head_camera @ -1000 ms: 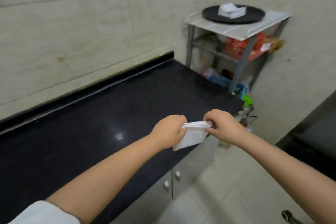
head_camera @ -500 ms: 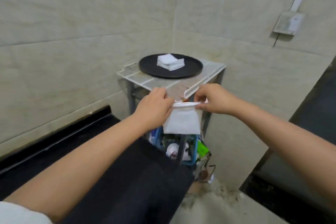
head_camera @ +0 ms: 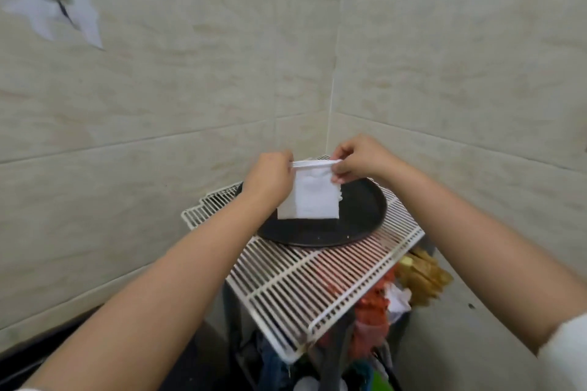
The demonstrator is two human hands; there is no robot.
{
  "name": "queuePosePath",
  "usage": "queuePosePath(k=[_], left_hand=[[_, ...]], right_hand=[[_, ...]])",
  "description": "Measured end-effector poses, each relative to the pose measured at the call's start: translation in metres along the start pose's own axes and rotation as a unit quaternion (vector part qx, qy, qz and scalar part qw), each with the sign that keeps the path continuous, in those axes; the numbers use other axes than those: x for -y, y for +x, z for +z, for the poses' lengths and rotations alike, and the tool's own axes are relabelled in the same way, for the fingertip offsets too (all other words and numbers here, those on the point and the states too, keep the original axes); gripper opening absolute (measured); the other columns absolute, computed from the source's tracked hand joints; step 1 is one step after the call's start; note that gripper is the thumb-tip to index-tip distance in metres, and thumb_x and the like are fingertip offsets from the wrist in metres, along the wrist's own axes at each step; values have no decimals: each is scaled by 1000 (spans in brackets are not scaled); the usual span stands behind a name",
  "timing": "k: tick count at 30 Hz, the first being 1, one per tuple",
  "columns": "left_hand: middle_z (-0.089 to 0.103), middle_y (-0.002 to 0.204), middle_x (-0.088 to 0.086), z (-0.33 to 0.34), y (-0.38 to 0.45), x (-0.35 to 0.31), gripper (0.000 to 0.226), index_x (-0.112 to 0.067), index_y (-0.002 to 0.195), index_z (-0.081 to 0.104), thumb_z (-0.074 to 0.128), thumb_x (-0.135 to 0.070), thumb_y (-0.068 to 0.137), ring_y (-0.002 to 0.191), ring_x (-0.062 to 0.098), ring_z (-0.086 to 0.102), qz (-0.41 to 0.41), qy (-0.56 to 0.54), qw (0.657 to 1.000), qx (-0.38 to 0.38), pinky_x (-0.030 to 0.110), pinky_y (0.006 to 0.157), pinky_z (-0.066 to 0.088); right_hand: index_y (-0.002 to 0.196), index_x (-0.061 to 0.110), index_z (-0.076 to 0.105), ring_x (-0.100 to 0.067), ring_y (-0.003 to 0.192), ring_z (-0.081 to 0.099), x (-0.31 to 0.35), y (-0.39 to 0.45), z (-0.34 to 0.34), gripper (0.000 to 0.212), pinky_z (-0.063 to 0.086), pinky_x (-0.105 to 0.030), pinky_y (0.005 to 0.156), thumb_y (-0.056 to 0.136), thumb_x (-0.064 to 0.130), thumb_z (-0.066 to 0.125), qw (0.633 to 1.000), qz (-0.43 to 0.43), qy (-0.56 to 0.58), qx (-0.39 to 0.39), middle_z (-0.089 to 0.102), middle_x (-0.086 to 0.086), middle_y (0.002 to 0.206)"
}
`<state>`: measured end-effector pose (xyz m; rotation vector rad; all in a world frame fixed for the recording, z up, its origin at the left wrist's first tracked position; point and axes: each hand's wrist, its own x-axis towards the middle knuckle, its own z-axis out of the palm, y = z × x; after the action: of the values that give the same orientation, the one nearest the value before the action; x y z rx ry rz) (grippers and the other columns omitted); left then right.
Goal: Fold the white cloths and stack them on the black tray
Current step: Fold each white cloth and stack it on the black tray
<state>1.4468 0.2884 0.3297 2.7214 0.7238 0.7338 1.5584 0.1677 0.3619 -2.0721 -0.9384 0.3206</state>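
cloth point(head_camera: 307, 200): folded white square, hanging from its top edge right over the black tray point(head_camera: 359, 219), not set down yet.
left hand point(head_camera: 270, 179): pinching the top-left corner.
right hand point(head_camera: 359, 159): pinching the top-right corner.
change: a second ago i held it above the dark surface; now i'm at the wire rack point(head_camera: 317, 279).
stack: hidden behind the cloth.
next: lower it, let go.
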Motion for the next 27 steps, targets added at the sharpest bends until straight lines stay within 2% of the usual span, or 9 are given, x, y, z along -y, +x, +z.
queuePosePath(k=[3,5,7,12,15,17,21,24,27], left_hand=[[61,112,23,20,43,-13,25,-3,110,61,43,-10,93,105,36,56,-45,-8,997,-61,38,83,44],[58,114,21,39,69,-19,25,-4,110,61,44,-10,94,105,35,55,-77,-11,993,-93,37,84,42],[55,116,18,64,83,-18,24,-4,110,63,46,-9,93,104,35,55,-96,-17,990,-99,38,85,42],[57,119,12,130,78,-10,28,-10,116,63,49,-14,92,111,30,53,-139,58,988,35,34,92,44],[54,124,8,143,68,-10,31,-13,122,59,47,-18,94,114,26,53,-148,82,983,73,33,92,44],[54,124,7,145,66,-10,31,-15,123,58,44,-22,96,111,26,55,-146,113,979,88,34,88,47],[53,125,8,145,64,-12,33,-17,127,52,38,-25,97,108,28,56,-164,162,965,126,37,85,48],[49,133,8,140,60,-13,39,-17,135,42,38,-27,97,117,28,50,-170,166,963,130,41,92,47],[42,141,7,124,49,-12,46,-17,140,35,39,-31,96,129,27,39,-189,195,959,84,42,103,40]], right_hand=[[77,3,64,-18,69,58,-18,62,-12,11,48,-27,60,76,-6,59,991,-92,-81,-46,58,-10,73],[88,1,67,-17,77,52,-33,100,-18,15,36,-25,59,77,-3,57,980,-158,-101,-61,57,-3,73],[92,0,67,-18,79,51,-55,129,-16,19,34,-14,55,78,-4,55,975,-193,-107,-40,58,-6,81],[97,2,67,-28,100,58,-130,167,9,22,32,-21,70,79,0,55,945,-235,-201,102,65,-16,103],[95,4,67,-25,98,57,-154,170,12,18,26,-15,67,80,4,56,930,-254,-214,155,57,-6,88],[97,4,66,-24,95,57,-161,170,11,18,29,-17,71,82,7,56,926,-265,-211,166,56,-3,89],[111,8,61,-23,104,55,-163,166,10,27,42,-27,86,86,14,55,902,-287,-244,213,59,-8,112],[122,11,55,-24,113,53,-157,159,5,35,44,-34,94,89,21,52,891,-290,-281,206,55,-8,125],[129,12,48,-27,123,45,-141,150,3,42,41,-41,100,92,33,48,878,-307,-323,174,48,-10,134]])
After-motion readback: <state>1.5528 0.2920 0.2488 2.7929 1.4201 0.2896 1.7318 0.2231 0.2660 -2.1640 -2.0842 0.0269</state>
